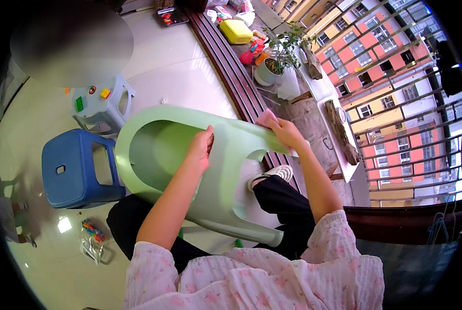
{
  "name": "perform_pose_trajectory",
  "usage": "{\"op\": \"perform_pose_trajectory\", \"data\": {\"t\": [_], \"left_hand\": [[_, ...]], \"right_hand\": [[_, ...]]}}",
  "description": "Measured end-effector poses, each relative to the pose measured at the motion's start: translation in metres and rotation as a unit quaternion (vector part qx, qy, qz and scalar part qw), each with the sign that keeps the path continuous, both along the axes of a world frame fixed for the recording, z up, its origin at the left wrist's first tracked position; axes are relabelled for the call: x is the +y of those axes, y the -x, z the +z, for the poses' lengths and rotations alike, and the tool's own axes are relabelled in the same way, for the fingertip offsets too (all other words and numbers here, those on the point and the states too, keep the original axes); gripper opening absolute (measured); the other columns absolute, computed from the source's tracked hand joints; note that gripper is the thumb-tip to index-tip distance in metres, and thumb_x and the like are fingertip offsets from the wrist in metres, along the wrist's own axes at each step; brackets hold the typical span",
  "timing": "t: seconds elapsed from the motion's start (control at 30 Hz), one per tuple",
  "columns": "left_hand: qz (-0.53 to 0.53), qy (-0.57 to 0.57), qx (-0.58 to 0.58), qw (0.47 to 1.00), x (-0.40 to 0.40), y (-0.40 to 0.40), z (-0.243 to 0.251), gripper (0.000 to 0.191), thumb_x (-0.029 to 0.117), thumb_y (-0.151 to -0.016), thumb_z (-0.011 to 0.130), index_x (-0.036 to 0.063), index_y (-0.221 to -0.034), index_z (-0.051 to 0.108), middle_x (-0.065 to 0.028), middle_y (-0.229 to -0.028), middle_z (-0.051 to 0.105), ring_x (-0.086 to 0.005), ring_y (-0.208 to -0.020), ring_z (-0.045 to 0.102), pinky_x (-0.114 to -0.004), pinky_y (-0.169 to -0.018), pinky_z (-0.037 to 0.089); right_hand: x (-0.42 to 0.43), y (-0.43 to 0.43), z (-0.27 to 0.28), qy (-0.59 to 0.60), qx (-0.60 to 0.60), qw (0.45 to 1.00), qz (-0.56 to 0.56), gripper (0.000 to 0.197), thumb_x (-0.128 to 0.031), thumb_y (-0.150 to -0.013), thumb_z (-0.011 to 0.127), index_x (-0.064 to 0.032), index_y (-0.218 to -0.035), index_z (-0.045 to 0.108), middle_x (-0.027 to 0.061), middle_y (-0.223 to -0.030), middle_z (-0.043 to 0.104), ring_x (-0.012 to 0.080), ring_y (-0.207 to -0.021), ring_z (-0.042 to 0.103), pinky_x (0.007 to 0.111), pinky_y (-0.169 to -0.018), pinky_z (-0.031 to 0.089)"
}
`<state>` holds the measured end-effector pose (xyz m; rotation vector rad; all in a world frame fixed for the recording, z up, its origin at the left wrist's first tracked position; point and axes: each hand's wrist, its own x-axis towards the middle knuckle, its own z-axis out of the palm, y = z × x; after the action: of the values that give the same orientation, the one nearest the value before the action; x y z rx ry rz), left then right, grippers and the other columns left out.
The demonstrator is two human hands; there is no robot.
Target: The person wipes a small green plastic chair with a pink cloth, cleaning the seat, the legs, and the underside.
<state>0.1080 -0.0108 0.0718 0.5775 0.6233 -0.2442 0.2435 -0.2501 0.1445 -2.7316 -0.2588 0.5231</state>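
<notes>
A pale green plastic chair (219,186) lies tipped across my lap, its rounded end with a large oval opening to the left and its legs to the right. My left hand (203,145) grips the edge of that opening, the fingertips hidden behind the plastic. On the upper right, my right hand (283,131) presses a pink cloth (267,117) along the outside of a leg of the chair. Part of the cloth sticks out past the fingers.
Left of the chair stand a blue plastic stool (70,166) and a grey stool (99,102) with toy bricks on it. A plastic bag of bricks (93,240) lies on the floor. Sliding-door tracks (231,69) run beyond the chair, with a potted plant (269,71) past them.
</notes>
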Motion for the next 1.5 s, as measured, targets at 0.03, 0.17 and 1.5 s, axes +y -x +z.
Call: {"op": "perform_pose_trajectory", "data": {"t": [0.03, 0.17, 1.5], "left_hand": [[0.004, -0.011, -0.026, 1.000, 0.004, 0.005, 0.003, 0.031, 0.042, -0.092, 0.055, 0.0118, -0.090, 0.060, -0.0015, -0.080, 0.067, -0.0126, -0.069, 0.060, -0.028, -0.063, 0.048], [0.075, -0.091, -0.044, 0.992, 0.005, 0.009, 0.032, 0.037, 0.039, -0.092, 0.058, 0.0118, -0.070, 0.046, 0.0030, -0.064, 0.044, -0.0099, -0.061, 0.043, -0.026, -0.059, 0.039], [-0.577, -0.535, -0.027, 0.617, -0.027, 0.158, 0.012, 0.063, 0.039, -0.081, 0.061, -0.0097, -0.119, 0.047, -0.0294, -0.110, 0.060, -0.0368, -0.105, 0.060, -0.043, -0.088, 0.048]], "right_hand": [[0.008, 0.001, 0.021, -0.004, 0.065, 0.998, -0.016, 0.055, -0.056, -0.088, 0.049, -0.0063, -0.105, 0.066, 0.0140, -0.085, 0.066, 0.0274, -0.081, 0.062, 0.039, -0.075, 0.048], [-0.001, -0.024, 0.025, -0.028, 0.066, 0.994, 0.081, 0.057, -0.056, -0.089, 0.051, -0.0031, -0.104, 0.066, 0.0082, -0.073, 0.062, 0.0179, -0.066, 0.059, 0.033, -0.065, 0.047], [-0.047, 0.157, -0.042, -0.145, -0.328, 0.923, 0.142, 0.029, -0.015, -0.077, 0.069, -0.0044, -0.059, 0.049, 0.0129, -0.052, 0.050, 0.0310, -0.044, 0.050, 0.039, -0.043, 0.037]]}}
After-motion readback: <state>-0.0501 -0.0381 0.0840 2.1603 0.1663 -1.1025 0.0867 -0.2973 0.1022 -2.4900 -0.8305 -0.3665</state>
